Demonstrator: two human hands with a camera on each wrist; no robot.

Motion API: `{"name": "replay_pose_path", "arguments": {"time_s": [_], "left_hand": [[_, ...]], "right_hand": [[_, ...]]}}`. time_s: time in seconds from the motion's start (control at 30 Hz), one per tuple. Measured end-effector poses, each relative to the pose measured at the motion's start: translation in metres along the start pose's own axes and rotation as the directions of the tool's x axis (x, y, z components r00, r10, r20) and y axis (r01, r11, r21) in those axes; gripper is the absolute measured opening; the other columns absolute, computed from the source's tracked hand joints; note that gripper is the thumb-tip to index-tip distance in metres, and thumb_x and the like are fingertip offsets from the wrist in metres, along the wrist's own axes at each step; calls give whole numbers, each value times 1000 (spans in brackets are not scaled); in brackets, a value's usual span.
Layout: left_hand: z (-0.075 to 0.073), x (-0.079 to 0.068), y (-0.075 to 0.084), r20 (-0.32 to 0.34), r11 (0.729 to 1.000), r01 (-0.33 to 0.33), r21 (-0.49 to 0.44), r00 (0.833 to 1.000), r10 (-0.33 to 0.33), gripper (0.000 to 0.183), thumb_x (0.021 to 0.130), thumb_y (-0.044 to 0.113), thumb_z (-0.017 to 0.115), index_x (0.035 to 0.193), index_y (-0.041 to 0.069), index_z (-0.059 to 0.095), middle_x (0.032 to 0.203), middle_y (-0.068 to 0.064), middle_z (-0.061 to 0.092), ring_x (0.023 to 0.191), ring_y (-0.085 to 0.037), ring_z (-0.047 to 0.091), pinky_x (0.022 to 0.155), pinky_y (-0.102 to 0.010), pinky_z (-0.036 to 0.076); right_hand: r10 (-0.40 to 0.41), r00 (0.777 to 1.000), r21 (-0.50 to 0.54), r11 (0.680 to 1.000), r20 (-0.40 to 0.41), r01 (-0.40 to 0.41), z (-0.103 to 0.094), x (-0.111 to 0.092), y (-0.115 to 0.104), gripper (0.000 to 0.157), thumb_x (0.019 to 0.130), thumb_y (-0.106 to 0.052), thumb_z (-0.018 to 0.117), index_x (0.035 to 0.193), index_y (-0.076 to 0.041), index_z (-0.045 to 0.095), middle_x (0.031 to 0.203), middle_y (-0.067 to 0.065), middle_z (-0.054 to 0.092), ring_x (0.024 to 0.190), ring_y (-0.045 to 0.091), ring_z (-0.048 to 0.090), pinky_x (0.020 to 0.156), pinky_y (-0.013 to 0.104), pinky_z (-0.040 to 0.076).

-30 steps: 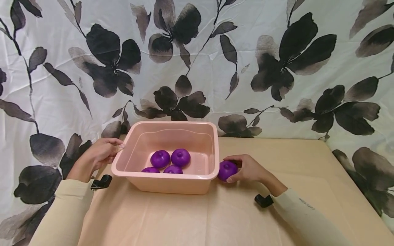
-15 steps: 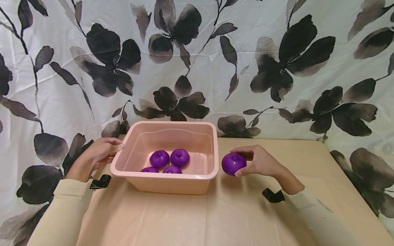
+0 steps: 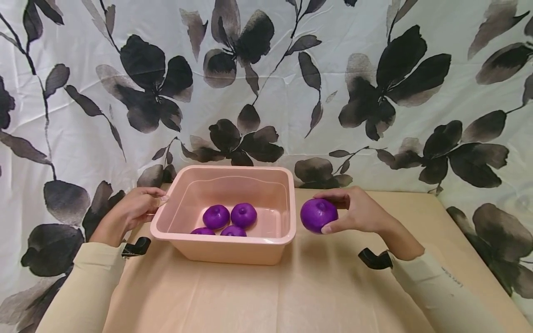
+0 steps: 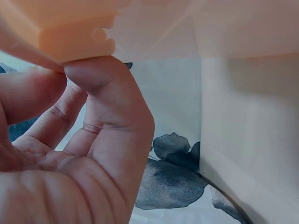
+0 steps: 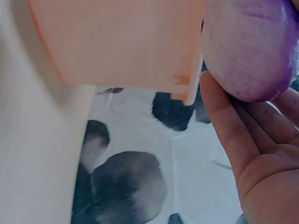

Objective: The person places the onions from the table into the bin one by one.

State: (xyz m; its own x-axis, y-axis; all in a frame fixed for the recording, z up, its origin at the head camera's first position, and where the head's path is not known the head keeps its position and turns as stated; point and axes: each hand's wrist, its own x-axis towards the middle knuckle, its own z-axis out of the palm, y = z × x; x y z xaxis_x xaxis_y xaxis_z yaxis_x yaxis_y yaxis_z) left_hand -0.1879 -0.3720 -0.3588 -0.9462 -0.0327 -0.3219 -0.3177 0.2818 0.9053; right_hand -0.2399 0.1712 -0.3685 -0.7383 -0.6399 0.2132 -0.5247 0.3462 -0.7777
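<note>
A pink plastic tub stands on the table, open side up. My left hand pinches its left rim between thumb and bent forefinger, which the left wrist view shows close up. Inside lie several round, glossy purple balls, each with a small nub; the front wall partly hides two of them. Just right of the tub, my right hand grips another purple ball, its thumb at the near side and its fingers behind. The right wrist view shows this ball raised beside the tub's wall.
A tan covering lies over the table. Behind it hangs a white cloth printed with dark flowers. Black wrist cameras sit on the left cuff and the right cuff.
My right hand has lifted the purple ball from the table at the tub's right side, moving up and slightly right. My left hand and the tub have stayed in place.
</note>
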Motion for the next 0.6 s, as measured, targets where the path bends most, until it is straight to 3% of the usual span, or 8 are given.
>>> {"name": "replay_pose_path", "arguments": {"time_s": [0.33,0.6], "left_hand": [[-1,-2,-1,2,1000,-9,5,1000,9,21,102,5,55,99,19,70,80,8,67,74,-5,66,69,-28,59],[0,-4,-3,-12,1000,-14,17,1000,14,14,102,6,56,106,11,68,80,9,66,75,-4,66,70,-28,60]], "right_hand": [[-50,999,16,999,-1,50,4,22,-35,66,70,-18,97,129,-9,71,122,8,75,105,17,74,92,27,60],[-80,997,45,996,23,79,19,47,-47,68,70,-19,96,131,-8,68,122,10,71,109,22,72,96,30,60]]}}
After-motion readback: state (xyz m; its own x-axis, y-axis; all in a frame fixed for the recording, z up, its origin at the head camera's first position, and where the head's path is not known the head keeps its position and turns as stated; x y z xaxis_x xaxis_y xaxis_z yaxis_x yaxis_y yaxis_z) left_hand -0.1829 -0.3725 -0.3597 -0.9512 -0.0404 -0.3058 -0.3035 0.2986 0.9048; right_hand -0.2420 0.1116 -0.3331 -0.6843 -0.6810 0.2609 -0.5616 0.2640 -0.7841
